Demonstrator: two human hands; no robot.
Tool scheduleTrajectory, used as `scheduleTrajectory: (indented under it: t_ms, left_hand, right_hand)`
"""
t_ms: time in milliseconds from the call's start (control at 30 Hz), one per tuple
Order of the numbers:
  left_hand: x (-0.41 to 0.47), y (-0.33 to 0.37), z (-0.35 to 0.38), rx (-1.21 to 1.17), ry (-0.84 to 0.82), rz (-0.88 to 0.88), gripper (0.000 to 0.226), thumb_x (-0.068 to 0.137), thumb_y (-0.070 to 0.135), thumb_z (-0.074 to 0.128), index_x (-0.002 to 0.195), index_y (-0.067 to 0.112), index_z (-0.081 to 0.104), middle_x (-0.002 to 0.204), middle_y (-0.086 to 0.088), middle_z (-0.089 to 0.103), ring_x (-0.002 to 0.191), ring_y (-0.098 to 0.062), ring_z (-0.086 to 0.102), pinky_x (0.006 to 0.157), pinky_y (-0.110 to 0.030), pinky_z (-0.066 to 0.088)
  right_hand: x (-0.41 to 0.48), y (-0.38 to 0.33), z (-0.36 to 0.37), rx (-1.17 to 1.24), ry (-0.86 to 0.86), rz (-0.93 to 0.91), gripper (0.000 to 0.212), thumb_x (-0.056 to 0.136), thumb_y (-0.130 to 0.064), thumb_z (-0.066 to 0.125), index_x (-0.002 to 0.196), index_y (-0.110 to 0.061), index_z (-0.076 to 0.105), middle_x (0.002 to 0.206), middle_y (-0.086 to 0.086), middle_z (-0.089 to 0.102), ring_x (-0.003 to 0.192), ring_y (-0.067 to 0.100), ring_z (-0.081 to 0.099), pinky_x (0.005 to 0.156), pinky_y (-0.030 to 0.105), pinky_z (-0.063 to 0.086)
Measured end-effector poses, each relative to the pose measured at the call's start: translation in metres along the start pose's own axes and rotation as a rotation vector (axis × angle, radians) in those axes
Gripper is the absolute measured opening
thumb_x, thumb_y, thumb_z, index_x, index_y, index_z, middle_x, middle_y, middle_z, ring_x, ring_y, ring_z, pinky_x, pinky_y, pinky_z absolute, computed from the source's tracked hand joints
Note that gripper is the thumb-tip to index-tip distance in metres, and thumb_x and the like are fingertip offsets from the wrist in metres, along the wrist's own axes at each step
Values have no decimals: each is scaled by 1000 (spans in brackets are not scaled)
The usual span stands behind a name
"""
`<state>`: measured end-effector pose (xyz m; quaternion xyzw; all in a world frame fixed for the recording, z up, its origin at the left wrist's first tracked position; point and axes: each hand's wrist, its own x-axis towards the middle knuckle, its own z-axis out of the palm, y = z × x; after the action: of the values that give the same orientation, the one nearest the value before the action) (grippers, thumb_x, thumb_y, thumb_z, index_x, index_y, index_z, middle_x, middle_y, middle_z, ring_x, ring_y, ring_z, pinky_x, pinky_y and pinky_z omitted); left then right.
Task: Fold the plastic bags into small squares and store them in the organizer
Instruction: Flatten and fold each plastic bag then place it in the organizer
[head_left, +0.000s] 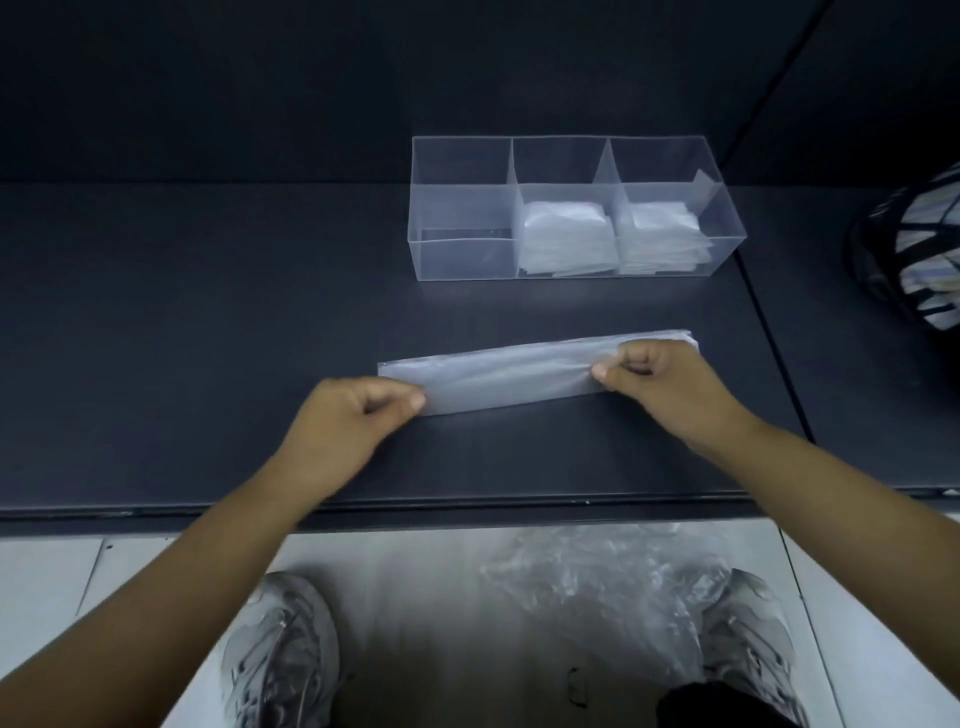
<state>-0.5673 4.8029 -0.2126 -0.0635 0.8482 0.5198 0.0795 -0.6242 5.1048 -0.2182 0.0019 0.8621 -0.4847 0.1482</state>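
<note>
Plastic bag: a bag (511, 375) folded into one long narrow strip is lying flat on the dark table (208, 312), running from 9 o'clock to 3 o'clock, its right end a little farther away.
Left hand: the left hand (347, 422) is pinching the near left corner of the strip between thumb and fingers.
Right hand: the right hand (660, 382) is gripping the right end of the strip, fingers curled.
Organizer: the clear organizer (574, 208) is standing at 12 o'clock from the strip, well apart from it.
Compartments: the middle and right ones are holding folded squares (566, 236); the left one is showing nothing.
Loose bags: a crumpled clear pile (608, 577) is lying on the floor at 6 o'clock, between the shoes (283, 654).
Basket: a dark basket (914, 249) is sitting at 3 o'clock.
</note>
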Motion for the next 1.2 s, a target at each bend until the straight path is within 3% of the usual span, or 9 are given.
scheduleTrajectory:
  t_ms: [233,367,467,533,667,733,833,967,1200]
  left_hand:
    - [24,-1,-9,-152,157,-300,16,86,22,70,70,19,73,63,4,71,64,-15,69,66,-27,54]
    - [12,6,7,318,478,115,9,90,18,60,93,13,68,88,-1,66,79,-20,64,79,-33,50]
    - [-3,12,39,573,261,438,41,96,34,42,122,8,60,120,-12,59,111,-30,55,102,-35,38]
    - [-5,10,55,762,2,347,74,95,58,17,147,8,32,153,-10,31,143,-27,24,119,-36,13]
    - [-2,-15,61,1062,-101,238,90,80,70,-13,151,15,-14,159,-2,-17,145,-18,-20,119,-38,-11]
    - [-1,-18,62,1076,-94,250,89,83,71,-12,151,15,-12,159,-2,-16,145,-19,-19,119,-39,-11]
    - [-1,-19,62,1048,-93,267,85,82,67,-10,151,16,-12,159,-2,-16,145,-19,-19,118,-38,-13]
    - [-1,-20,59,1057,-104,304,79,84,65,-8,148,19,-15,159,-4,-15,144,-20,-20,117,-37,-15]
    - [0,-18,60,1045,-75,302,82,86,68,-1,153,21,8,160,-12,2,148,-29,-2,120,-41,-1]
  right_hand:
    - [16,-2,8,9,162,103,9,83,-19,73,76,-14,72,70,-9,70,63,-4,60,64,6,43]
    - [18,-6,9,-66,178,116,11,82,-19,74,74,-11,72,75,0,71,71,8,63,74,19,47]
    - [19,-7,9,-90,180,125,12,82,-20,74,71,-16,71,71,-2,69,67,7,61,69,18,44]
    - [19,-8,9,-113,180,141,11,82,-20,74,73,-16,70,70,-4,67,70,8,61,69,19,43]
    - [10,-15,17,-217,283,80,13,86,-14,66,99,-14,67,91,1,67,89,16,63,84,24,47]
    - [-2,-24,31,-380,361,-221,32,85,-9,61,117,-11,62,112,6,60,103,22,58,95,28,43]
    - [-15,-37,64,-501,-12,-560,51,94,-21,54,142,-9,42,148,9,39,138,22,34,117,31,20]
    - [-12,-18,82,-855,-300,-499,74,96,-59,19,154,-19,-2,161,-5,-8,146,8,-15,119,32,-11]
    - [-5,41,-5,-997,-77,-208,95,76,-74,-1,153,-18,-7,160,-2,-15,146,11,-16,119,32,-9]
